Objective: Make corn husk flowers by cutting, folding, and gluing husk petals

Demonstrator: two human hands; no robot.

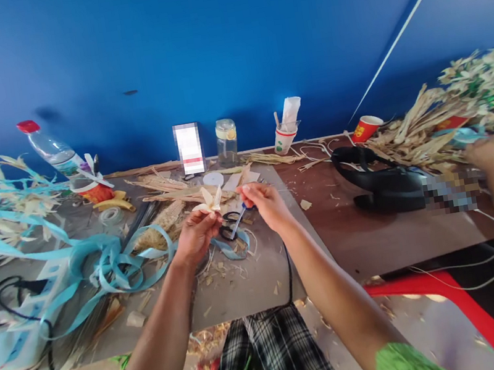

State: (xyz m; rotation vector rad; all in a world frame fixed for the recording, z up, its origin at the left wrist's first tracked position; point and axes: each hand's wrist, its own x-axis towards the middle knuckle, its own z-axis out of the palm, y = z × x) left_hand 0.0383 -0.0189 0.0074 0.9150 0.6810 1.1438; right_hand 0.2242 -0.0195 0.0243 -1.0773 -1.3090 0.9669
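A: Report the item in hand.
B: The left hand (199,235) pinches a cream flower (207,204) near its base. The petals are slender, pointed and spread outward; the material appears dry and husk-like. The flower is nearer the person than the lidded jar (227,145) and slightly left of it.
A: And the right hand?
B: The right hand (266,204), nearer than the jar and to its right, closes around a slim blue-ended tool (241,216). Tool type cannot be determined.
A: Surface and room?
B: A grey sheet (256,299) covers part of the brown tabletop (320,204). In front of the jar lie dried husks (168,194), small scraps and black-handled scissors (227,237). Left of it, light-blue ribbon (112,262) loops loosely; far right of it, a co-worker's hand (493,157) is visible. A plain blue wall (225,44) stands behind.
A: Markings?
B: Right of the jar, a white paper cup (286,141) bears a round green mark; farther right, a tilted red paper cup (364,127) carries yellow characters, illegible. Left of the jar, the red-capped bottle (51,148) has a label too small to read.
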